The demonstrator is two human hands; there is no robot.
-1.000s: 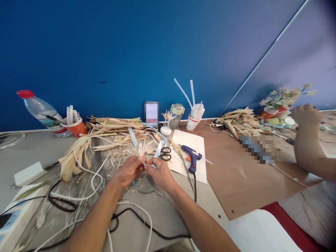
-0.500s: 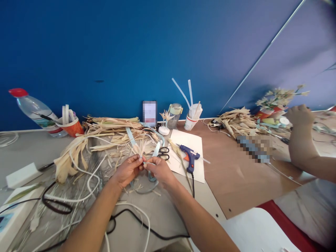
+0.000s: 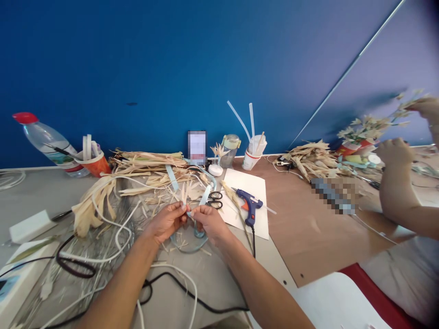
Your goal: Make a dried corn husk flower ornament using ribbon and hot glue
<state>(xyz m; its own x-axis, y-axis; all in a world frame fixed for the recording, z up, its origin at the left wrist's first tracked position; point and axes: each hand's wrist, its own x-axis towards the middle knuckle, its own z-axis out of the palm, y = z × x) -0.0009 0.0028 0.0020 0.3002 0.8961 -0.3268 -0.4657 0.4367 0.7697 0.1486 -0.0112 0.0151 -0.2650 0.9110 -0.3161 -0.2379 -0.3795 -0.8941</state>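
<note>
Pinching fingertips of left hand (image 3: pixel 167 222) and right hand (image 3: pixel 210 221) hold husk flower (image 3: pixel 184 195) above the strewn table (image 3: pixel 41 192), as before.
Co-worker's hand (image 3: pixel 427 108) has newly risen far right; scissors (image 3: pixel 216 200) and glue gun (image 3: pixel 250 205) lie just beyond.

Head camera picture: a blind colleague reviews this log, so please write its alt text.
The left hand and right hand pinch a husk flower over a grey table strewn with husk strips and cables. Black scissors, and a blue glue gun on white paper, lie beyond; another person's hand is at the right.
</note>
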